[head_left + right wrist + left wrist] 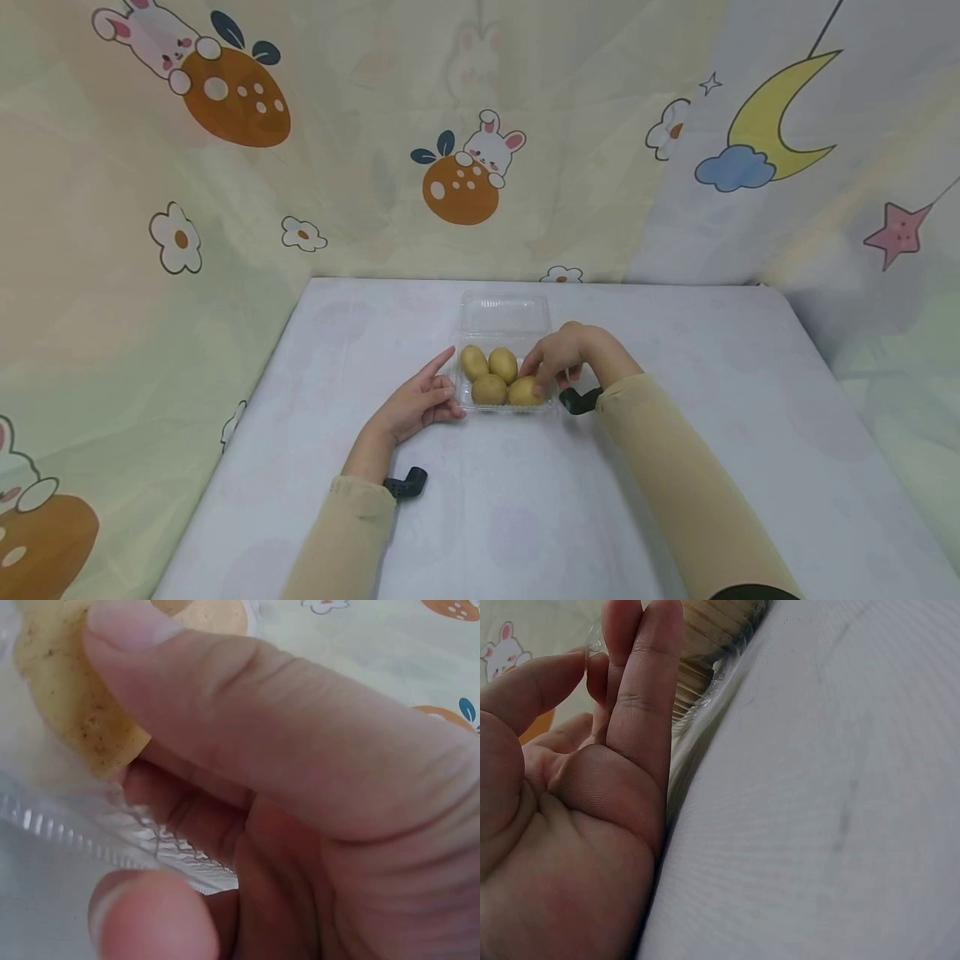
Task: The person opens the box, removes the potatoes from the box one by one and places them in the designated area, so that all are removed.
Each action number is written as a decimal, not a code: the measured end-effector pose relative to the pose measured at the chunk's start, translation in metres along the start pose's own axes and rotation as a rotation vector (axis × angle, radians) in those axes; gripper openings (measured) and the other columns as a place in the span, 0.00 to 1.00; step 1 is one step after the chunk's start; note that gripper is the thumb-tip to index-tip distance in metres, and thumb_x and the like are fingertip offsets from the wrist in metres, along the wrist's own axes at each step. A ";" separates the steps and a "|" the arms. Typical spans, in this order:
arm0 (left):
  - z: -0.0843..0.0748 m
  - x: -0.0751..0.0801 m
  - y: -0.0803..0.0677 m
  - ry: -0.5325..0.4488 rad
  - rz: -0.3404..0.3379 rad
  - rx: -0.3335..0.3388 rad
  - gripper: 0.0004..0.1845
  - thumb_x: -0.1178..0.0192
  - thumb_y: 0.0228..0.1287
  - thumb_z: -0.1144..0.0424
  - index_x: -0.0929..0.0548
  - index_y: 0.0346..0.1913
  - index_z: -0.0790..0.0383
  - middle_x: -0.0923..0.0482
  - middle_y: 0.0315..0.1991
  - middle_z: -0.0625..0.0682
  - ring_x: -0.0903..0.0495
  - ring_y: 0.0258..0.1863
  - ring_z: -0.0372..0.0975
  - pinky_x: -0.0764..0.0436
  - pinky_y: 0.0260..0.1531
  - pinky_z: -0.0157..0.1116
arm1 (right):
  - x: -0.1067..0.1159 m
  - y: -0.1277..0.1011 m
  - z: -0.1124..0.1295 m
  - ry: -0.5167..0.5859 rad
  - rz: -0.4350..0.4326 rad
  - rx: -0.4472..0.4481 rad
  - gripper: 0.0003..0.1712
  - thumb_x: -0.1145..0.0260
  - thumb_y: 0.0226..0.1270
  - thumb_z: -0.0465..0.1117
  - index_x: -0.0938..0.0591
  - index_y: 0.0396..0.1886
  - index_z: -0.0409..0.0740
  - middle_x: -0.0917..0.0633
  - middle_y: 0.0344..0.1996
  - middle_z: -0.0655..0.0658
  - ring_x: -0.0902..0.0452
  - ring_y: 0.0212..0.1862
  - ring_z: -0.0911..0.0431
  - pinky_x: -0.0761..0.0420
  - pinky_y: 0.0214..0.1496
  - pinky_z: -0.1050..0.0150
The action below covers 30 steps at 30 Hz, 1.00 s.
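My right grip pinching the near-right potato inside the clear clamshell tray, my left grip spread, fingers straight against the tray's left wall, white surface beneath.

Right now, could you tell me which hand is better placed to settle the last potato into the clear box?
Right, probably. The right hand already grips the front-right potato inside the clear box, while the left hand only rests with straight fingers against the box's left side, steadying it.
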State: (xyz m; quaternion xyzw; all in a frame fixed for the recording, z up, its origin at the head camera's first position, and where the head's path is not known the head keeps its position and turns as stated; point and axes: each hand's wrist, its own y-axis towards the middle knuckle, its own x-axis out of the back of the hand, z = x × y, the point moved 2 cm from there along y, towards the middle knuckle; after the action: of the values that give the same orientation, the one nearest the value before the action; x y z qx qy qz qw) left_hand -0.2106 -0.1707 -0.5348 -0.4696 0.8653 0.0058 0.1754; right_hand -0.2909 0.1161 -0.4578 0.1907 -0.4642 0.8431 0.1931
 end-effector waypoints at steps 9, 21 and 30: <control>0.000 0.000 -0.001 0.003 0.000 0.006 0.41 0.48 0.74 0.70 0.54 0.79 0.39 0.28 0.36 0.49 0.14 0.37 0.42 0.14 0.47 0.42 | -0.002 0.002 -0.001 0.049 0.020 0.034 0.20 0.25 0.57 0.48 0.16 0.49 0.67 0.16 0.43 0.55 0.24 0.26 0.59 0.23 0.27 0.69; 0.000 0.000 -0.001 0.003 0.007 0.001 0.40 0.47 0.74 0.69 0.53 0.79 0.37 0.27 0.36 0.49 0.13 0.37 0.42 0.14 0.49 0.42 | -0.004 -0.001 0.000 0.067 0.006 0.000 0.23 0.25 0.56 0.47 0.17 0.53 0.68 0.18 0.43 0.54 0.22 0.26 0.58 0.20 0.30 0.67; 0.001 0.002 0.000 0.002 0.008 -0.001 0.41 0.46 0.73 0.68 0.53 0.79 0.38 0.28 0.36 0.49 0.13 0.37 0.42 0.14 0.49 0.43 | -0.004 -0.001 0.002 0.056 0.010 0.021 0.24 0.24 0.55 0.46 0.17 0.53 0.65 0.18 0.46 0.54 0.24 0.24 0.59 0.26 0.24 0.70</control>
State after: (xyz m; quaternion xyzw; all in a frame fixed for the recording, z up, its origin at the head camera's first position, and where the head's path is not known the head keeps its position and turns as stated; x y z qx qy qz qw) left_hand -0.2112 -0.1719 -0.5359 -0.4663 0.8673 0.0062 0.1743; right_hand -0.2862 0.1142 -0.4578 0.1665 -0.4509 0.8539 0.1997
